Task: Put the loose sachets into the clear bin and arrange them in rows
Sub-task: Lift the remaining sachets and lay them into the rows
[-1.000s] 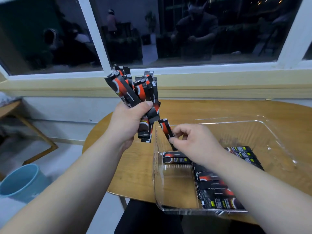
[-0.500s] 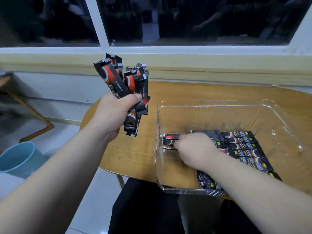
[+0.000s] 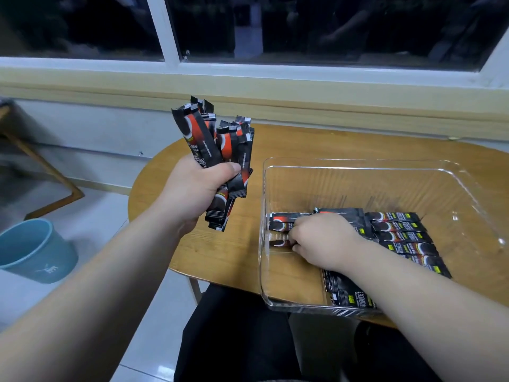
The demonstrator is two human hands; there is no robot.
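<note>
My left hand (image 3: 194, 193) grips a bundle of several black-and-red sachets (image 3: 217, 150), held upright above the wooden table, left of the clear bin (image 3: 358, 172). My right hand (image 3: 321, 241) is down inside the bin near its left wall, fingers curled on a sachet (image 3: 279, 242) lying on the floor. Another sachet (image 3: 283, 221) lies just beyond it. A row of several sachets (image 3: 399, 235) runs along the right of my hand, partly hidden by my forearm.
The bin sits on an oval wooden table (image 3: 330, 142) under a window sill. A blue bucket (image 3: 33, 249) stands on the floor at the left, with a wooden frame (image 3: 52, 177) behind it. The bin's far half holds no sachets.
My right hand took one sachet from the bundle, lowered it into the bin and laid it near the left wall. The left hand kept the bundle raised.
</note>
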